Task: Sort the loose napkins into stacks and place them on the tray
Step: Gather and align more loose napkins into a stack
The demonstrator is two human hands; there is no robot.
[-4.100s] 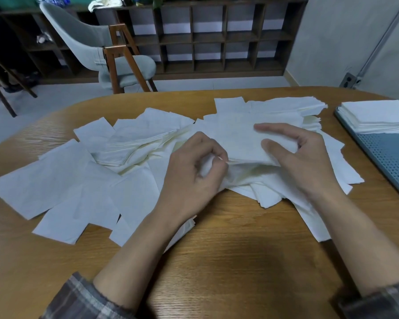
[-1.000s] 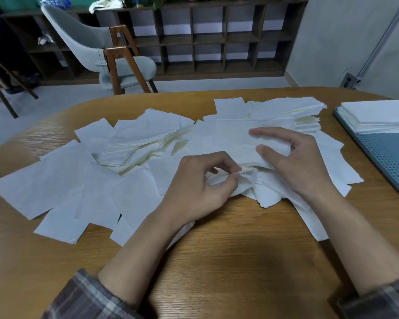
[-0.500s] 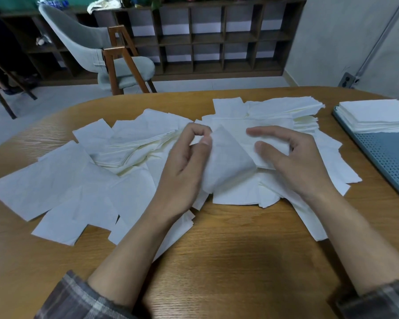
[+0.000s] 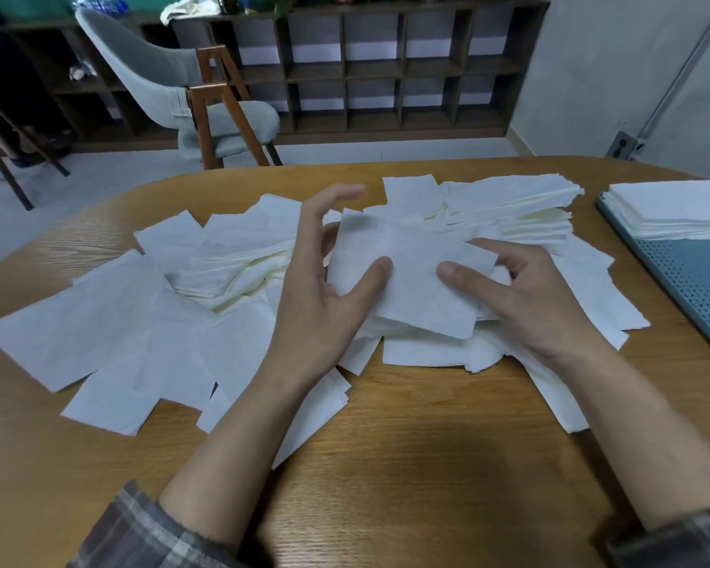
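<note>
Where the tray (image 4: 697,289) stood: right edge of the table (image 4: 406,465), one squared stack (image 4: 669,211) at its far end.
Done: that stack only, by my judgement.
Remaining: loose napkins (image 4: 111,334) spread over the table, rough heap (image 4: 509,202) at the back; most of the job.
In hand: single napkin (image 4: 410,272) above mid-spread, gripped at both sides.
Left hand (image 4: 320,305): thumb on top, fingers wide, seemingly behind the sheet; blurred.
Right hand (image 4: 537,305): thumb on top, fingers curled under.
Writing: none readable.
</note>
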